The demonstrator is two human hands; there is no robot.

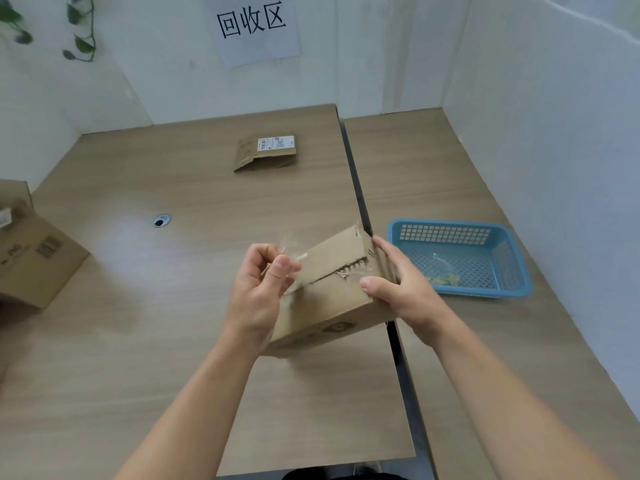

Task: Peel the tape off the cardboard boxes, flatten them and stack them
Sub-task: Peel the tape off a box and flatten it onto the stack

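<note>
Now L fingers [282,266] pinch clear tape [290,244], R fingers [372,284] grip tilted, torn-topped box [332,306].

An office recycling corner: the wall sign [255,27] at twelve o'clock reads 回收区, above laminate desks [194,188] with a cable grommet [161,220].

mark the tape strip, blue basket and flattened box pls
tape strip [300,257]: head view, peeled-up clear end.
blue basket [481,292]: head view, near rim.
flattened box [266,159]: head view, bare cardboard near its middle.
</note>
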